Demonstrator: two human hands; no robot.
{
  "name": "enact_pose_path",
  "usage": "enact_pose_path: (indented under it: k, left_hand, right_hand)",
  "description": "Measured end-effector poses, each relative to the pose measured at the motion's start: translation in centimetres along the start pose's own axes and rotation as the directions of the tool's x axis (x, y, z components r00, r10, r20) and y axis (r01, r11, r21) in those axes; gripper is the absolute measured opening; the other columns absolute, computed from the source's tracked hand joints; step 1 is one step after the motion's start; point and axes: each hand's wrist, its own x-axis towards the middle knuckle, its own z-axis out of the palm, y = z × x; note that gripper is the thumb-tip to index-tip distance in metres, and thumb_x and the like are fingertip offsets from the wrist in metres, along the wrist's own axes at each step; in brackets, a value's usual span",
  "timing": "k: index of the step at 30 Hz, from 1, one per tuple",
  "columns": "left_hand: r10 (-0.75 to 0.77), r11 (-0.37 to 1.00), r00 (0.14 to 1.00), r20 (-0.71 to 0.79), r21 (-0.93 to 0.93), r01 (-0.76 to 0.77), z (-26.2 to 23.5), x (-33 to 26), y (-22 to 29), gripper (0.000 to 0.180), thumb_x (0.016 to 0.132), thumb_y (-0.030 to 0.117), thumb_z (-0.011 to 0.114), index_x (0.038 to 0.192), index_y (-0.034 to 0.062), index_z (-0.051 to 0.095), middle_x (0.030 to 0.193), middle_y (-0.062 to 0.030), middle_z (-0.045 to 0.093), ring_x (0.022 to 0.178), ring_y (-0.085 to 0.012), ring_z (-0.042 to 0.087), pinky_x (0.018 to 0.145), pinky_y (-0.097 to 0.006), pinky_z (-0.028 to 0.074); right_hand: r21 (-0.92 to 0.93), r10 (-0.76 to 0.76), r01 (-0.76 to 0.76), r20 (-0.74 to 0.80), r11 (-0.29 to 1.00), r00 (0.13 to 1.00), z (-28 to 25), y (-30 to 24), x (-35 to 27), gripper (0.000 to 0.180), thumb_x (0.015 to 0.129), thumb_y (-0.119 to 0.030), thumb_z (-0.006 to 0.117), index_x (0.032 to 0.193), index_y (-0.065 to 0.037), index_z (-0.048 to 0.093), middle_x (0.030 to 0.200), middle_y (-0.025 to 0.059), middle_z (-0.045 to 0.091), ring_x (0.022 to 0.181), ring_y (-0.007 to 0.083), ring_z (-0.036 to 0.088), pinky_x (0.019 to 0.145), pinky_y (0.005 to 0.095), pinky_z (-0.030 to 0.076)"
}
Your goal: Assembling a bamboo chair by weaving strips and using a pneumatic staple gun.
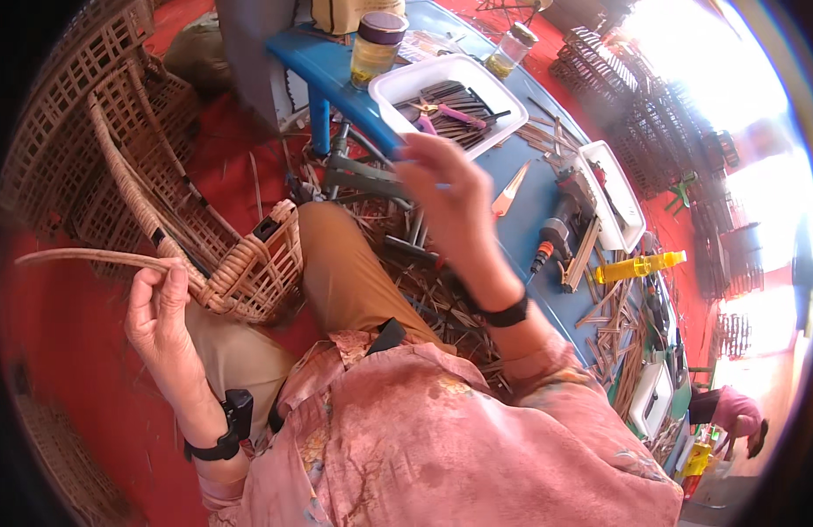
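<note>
At the left, my left hand [165,321] pinches a cane strip [95,256] between thumb and fingertips; the strip curves off to the left. Against my knee rests a woven basket [270,268] with a tall wrapped handle [117,162], just beyond that hand. My right hand [450,193] is raised by the table's near edge, blurred by motion, so I cannot tell whether its fingers hold anything. Close beyond it stands a white tray [384,95] with dark strips [455,97] and purple-handled pliers [459,115].
On the blue table [521,233] lie a cordless drill [560,224], a knife [510,191], a yellow bottle [639,266], a second white tray [630,215], lidded jars [376,53] and loose cane pieces. Stacked baskets [55,149] fill the far left. Another person [738,413] bends at far right.
</note>
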Motion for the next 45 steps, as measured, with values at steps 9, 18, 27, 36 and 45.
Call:
enact_pose_path:
  k: [9,18,27,36,45]
  left_hand:
    - [0.002,1.0,0.997,-0.081,0.027,0.0,0.5,-0.4,0.3,0.015,0.095,0.018,0.067,0.092,0.0037,0.068,0.08,0.0038,0.056,0.075,-0.0063,0.044,0.072,-0.022,0.038]
    - [-0.101,0.979,0.995,-0.003,-0.177,0.099,0.6,1.0,0.4,0.012,0.09,0.013,0.071,0.096,0.003,0.069,0.085,0.0016,0.066,0.075,-0.0042,0.057,0.066,-0.021,0.046]
    - [-0.163,0.967,0.987,0.011,-0.198,0.162,-0.2,1.1,0.2,0.008,0.09,0.012,0.07,0.093,0.0043,0.068,0.081,0.0016,0.066,0.069,-0.0019,0.055,0.062,-0.019,0.044]
    - [0.089,0.989,0.98,-0.179,-0.097,-0.108,-0.6,1.6,0.8,0.016,0.092,0.012,0.069,0.104,0.0025,0.063,0.086,0.0018,0.063,0.075,-0.0027,0.053,0.066,-0.02,0.045]
    - [0.195,0.84,0.957,0.213,-0.541,-0.051,2.1,0.9,6.2,0.062,0.104,0.051,0.038,0.126,-0.003,0.057,0.118,-0.0125,0.064,0.111,-0.0216,0.061,0.098,-0.036,0.046]
  right_hand:
    - [-0.108,0.318,-0.355,-0.26,0.929,0.912,-9.9,9.1,2.6,0.032,0.087,-0.017,0.067,0.111,0.002,0.069,0.083,0.0058,0.07,0.077,0.0098,0.064,0.068,0.024,0.051]
    - [-0.818,0.314,0.071,0.298,0.571,0.902,-4.8,17.1,16.1,0.038,0.083,-0.04,0.065,0.083,-0.003,0.071,0.084,0.0251,0.068,0.085,0.0399,0.068,0.077,0.0484,0.052]
    - [-0.821,0.289,0.018,0.221,0.57,0.932,-5.4,21.2,17.5,0.044,0.089,-0.042,0.064,0.109,-0.002,0.07,0.105,0.025,0.068,0.106,0.042,0.063,0.09,0.0455,0.049]
    - [-0.45,-0.061,0.038,-0.037,0.892,0.997,-12.3,9.0,18.1,0.032,0.096,-0.026,0.056,0.115,-0.005,0.069,0.095,0.0056,0.071,0.07,0.0059,0.053,0.07,0.0213,0.044]
    - [0.598,-0.079,-0.436,0.644,0.673,0.761,0.2,-12.3,2.3,0.039,0.095,-0.017,0.057,0.124,0.009,0.059,0.082,-0.0008,0.057,0.06,0.0023,0.044,0.048,0.0175,0.027]
